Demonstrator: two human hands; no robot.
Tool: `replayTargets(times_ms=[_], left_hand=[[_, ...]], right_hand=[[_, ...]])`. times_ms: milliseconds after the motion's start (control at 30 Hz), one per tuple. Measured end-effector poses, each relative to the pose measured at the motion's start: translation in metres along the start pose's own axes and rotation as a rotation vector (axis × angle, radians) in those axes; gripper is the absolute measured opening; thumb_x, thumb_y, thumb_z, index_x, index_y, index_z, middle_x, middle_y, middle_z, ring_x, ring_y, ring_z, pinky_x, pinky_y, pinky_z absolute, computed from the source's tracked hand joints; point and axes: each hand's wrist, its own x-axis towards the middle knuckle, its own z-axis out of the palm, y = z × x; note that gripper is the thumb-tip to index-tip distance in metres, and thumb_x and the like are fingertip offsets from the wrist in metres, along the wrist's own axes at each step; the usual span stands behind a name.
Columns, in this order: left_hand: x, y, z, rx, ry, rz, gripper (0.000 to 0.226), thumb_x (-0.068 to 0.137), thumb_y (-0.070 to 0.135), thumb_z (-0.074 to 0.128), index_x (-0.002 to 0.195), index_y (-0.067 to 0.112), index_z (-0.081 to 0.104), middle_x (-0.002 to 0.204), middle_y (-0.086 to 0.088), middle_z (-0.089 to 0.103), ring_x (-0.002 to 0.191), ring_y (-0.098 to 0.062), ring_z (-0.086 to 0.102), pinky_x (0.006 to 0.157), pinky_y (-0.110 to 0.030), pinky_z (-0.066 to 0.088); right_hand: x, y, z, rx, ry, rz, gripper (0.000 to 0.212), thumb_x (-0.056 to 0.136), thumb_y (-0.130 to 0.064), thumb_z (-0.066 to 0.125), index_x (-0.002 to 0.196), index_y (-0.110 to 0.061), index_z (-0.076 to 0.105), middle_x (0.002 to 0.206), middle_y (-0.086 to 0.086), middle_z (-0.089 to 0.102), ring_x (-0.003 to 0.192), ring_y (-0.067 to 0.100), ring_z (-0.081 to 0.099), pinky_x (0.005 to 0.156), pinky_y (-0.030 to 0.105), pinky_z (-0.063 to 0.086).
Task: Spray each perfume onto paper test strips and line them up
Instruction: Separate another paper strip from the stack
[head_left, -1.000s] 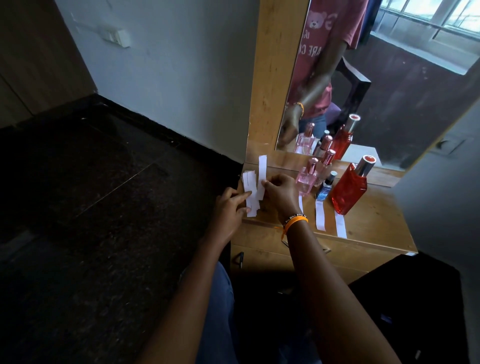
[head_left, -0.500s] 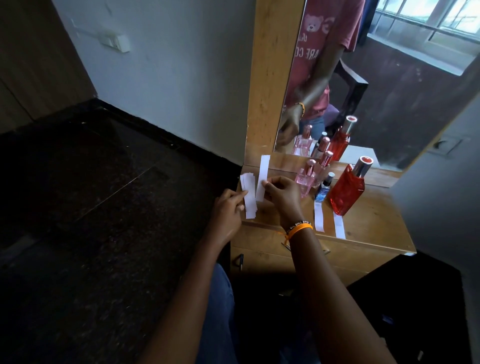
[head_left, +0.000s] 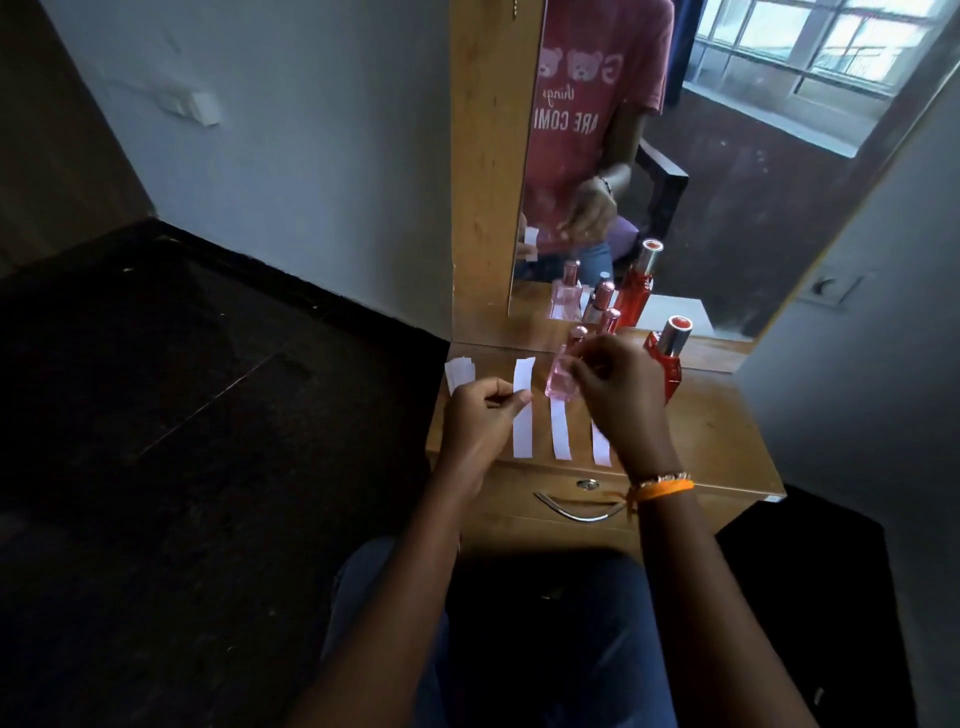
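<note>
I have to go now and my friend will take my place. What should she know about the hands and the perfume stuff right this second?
Left hand: pinching a white paper test strip near its middle.
Right hand: raised by the small pink glass perfume bottle; whether it grips anything is unclear.
Two more white strips lie side by side on the wooden dresser top; spare strips sit far left. Tall red bottle stands behind.
Left: spray and place the held strip.

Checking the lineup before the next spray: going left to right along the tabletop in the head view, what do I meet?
Spare strip stack → strip pinched by the left hand → second strip → third strip → red bottle.
</note>
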Motion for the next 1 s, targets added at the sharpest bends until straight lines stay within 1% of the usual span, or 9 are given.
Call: replayTargets(times_ms=[67, 133, 267, 367, 633, 733, 800, 933, 1000], left_hand=[[-0.001, 0.004, 0.004, 0.017, -0.009, -0.015, 0.013, 0.083, 0.025, 0.065, 0.081, 0.012, 0.067, 0.069, 0.01, 0.06, 0.068, -0.001, 0.055, 0.058, -0.015, 0.039], [-0.002, 0.006, 0.007, 0.006, -0.037, -0.025, 0.017, 0.083, 0.026, 0.066, 0.079, 0.01, 0.066, 0.066, 0.007, 0.06, 0.065, -0.005, 0.054, 0.062, -0.021, 0.042], [-0.002, 0.011, 0.01, 0.013, -0.079, -0.024, 0.019, 0.085, 0.025, 0.063, 0.083, 0.006, 0.065, 0.073, -0.001, 0.062, 0.075, -0.016, 0.058, 0.073, -0.033, 0.048], [-0.003, 0.009, 0.009, 0.017, -0.078, -0.011, 0.019, 0.086, 0.026, 0.061, 0.086, 0.007, 0.065, 0.078, -0.003, 0.064, 0.081, -0.017, 0.06, 0.075, -0.034, 0.05], [-0.002, 0.005, 0.005, 0.001, -0.08, 0.043, 0.013, 0.085, 0.02, 0.063, 0.088, 0.008, 0.066, 0.084, 0.0, 0.066, 0.082, -0.012, 0.061, 0.074, -0.027, 0.049], [-0.001, 0.005, 0.005, -0.041, -0.051, 0.029, 0.015, 0.082, 0.018, 0.067, 0.092, 0.018, 0.056, 0.084, 0.013, 0.059, 0.079, 0.003, 0.054, 0.065, -0.013, 0.042], [0.0, 0.005, 0.006, -0.054, -0.013, 0.041, 0.021, 0.081, 0.017, 0.068, 0.091, 0.021, 0.051, 0.083, 0.018, 0.055, 0.078, 0.005, 0.052, 0.063, -0.01, 0.039], [-0.002, 0.008, 0.005, -0.01, 0.024, 0.179, 0.021, 0.083, 0.009, 0.064, 0.079, 0.028, 0.055, 0.079, 0.021, 0.057, 0.076, 0.009, 0.056, 0.061, -0.002, 0.042], [-0.005, 0.01, 0.002, -0.034, 0.037, 0.219, 0.023, 0.085, 0.007, 0.062, 0.078, 0.029, 0.062, 0.079, 0.024, 0.059, 0.078, 0.014, 0.056, 0.065, 0.001, 0.042]], right_hand=[[0.027, -0.003, -0.017, -0.17, 0.13, -0.096, 0.014, 0.085, -0.002, 0.059, 0.094, -0.005, 0.069, 0.093, 0.013, 0.071, 0.085, 0.025, 0.064, 0.07, 0.027, 0.046], [0.056, -0.005, -0.027, -0.339, 0.13, -0.122, 0.022, 0.084, 0.002, 0.054, 0.098, -0.005, 0.069, 0.1, 0.018, 0.068, 0.093, 0.034, 0.063, 0.074, 0.031, 0.047], [0.094, 0.0, -0.024, -0.649, -0.194, -0.001, 0.03, 0.086, 0.0, 0.052, 0.113, -0.007, 0.064, 0.115, 0.025, 0.061, 0.105, 0.044, 0.058, 0.086, 0.043, 0.05], [0.105, 0.003, -0.012, -0.745, -0.309, 0.032, 0.032, 0.088, 0.0, 0.05, 0.119, -0.004, 0.059, 0.118, 0.026, 0.06, 0.107, 0.044, 0.059, 0.079, 0.041, 0.046], [0.108, -0.004, -0.004, -0.739, -0.291, 0.029, 0.026, 0.088, 0.004, 0.048, 0.11, 0.002, 0.061, 0.114, 0.024, 0.062, 0.105, 0.041, 0.06, 0.072, 0.037, 0.041], [0.102, -0.018, -0.015, -0.713, -0.186, -0.013, 0.034, 0.088, 0.006, 0.048, 0.12, 0.001, 0.055, 0.115, 0.025, 0.06, 0.103, 0.044, 0.059, 0.078, 0.042, 0.047], [0.094, -0.03, -0.028, -0.69, -0.109, -0.071, 0.044, 0.085, 0.007, 0.05, 0.128, -0.002, 0.048, 0.114, 0.027, 0.059, 0.101, 0.047, 0.059, 0.08, 0.046, 0.049], [0.063, -0.051, -0.055, -0.504, 0.045, -0.175, 0.026, 0.08, 0.002, 0.058, 0.106, -0.001, 0.056, 0.102, 0.025, 0.063, 0.095, 0.044, 0.06, 0.073, 0.039, 0.047], [0.041, -0.053, -0.061, -0.409, 0.013, -0.186, 0.026, 0.081, -0.005, 0.066, 0.105, -0.002, 0.058, 0.101, 0.02, 0.065, 0.095, 0.038, 0.061, 0.08, 0.043, 0.052]])
